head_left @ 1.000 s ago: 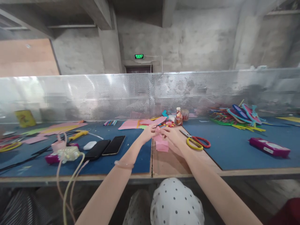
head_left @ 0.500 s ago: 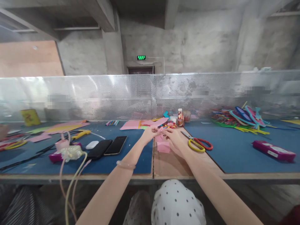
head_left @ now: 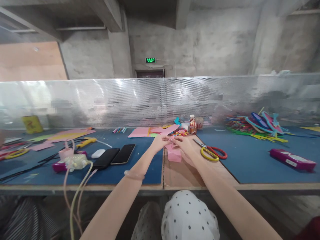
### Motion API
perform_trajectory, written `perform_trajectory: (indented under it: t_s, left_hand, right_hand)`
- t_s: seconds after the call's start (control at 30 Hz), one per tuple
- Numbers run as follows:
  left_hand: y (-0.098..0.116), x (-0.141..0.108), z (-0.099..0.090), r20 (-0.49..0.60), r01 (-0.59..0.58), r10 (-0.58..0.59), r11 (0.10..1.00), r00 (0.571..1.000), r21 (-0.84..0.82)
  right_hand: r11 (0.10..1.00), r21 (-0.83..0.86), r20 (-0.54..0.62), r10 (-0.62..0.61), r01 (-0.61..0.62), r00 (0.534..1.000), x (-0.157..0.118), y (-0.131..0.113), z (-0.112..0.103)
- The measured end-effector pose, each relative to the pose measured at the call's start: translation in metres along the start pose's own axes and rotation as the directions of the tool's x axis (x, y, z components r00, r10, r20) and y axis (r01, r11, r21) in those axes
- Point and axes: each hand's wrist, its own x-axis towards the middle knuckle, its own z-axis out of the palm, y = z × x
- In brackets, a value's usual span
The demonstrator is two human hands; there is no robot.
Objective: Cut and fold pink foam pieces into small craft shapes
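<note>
Close together over the bare wooden strip, my left hand (head_left: 161,142) and my right hand (head_left: 183,143) pinch a small piece of pink paper between their fingertips. Most of that piece is hidden by the fingers. Just below them, more pink paper (head_left: 174,155) lies on the wood with a crease across it. Scissors (head_left: 211,153) with one red and one yellow handle rest to the right of my right hand, blades pointing away to the left. Pink sheets (head_left: 140,132) lie behind my left hand.
Two phones (head_left: 124,154) and a power strip with cables (head_left: 76,162) occupy the left. A bottle (head_left: 192,124) stands behind the hands. On the right are a purple box-shaped object (head_left: 292,160) and a heap of coloured craft stems (head_left: 240,126). A perforated metal screen (head_left: 112,103) closes the back.
The pink piece between my fingertips shows less than before. My fingers have shifted slightly around it, and the view has tilted a little.
</note>
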Motion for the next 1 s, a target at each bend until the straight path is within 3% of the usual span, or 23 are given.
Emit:
perform_trajectory:
  t_s: [0.13, 0.4, 0.73, 1.0]
  left_hand:
    - [0.005, -0.003, -0.001, 0.008, -0.042, 0.041, 0.998, 0.999, 0.041]
    - [0.014, -0.008, 0.001, -0.003, 0.033, -0.034, 0.999, 0.999, -0.043]
    - [-0.002, 0.001, 0.001, -0.007, 0.023, -0.024, 0.993, 1.0, -0.119]
    - [0.01, -0.004, 0.002, -0.004, 0.06, -0.061, 0.99, 0.998, -0.127]
  right_hand:
    - [1.0, -0.02, -0.014, 0.011, -0.011, 1.0, 0.0, 0.0, -0.001]
    - [1.0, -0.016, 0.008, 0.027, -0.027, 1.0, -0.001, -0.005, -0.001]
    - [1.0, -0.002, -0.015, 0.009, -0.009, 1.0, 0.0, -0.003, 0.0]
    - [0.999, 0.03, -0.01, 0.014, -0.014, 1.0, 0.0, -0.003, -0.002]
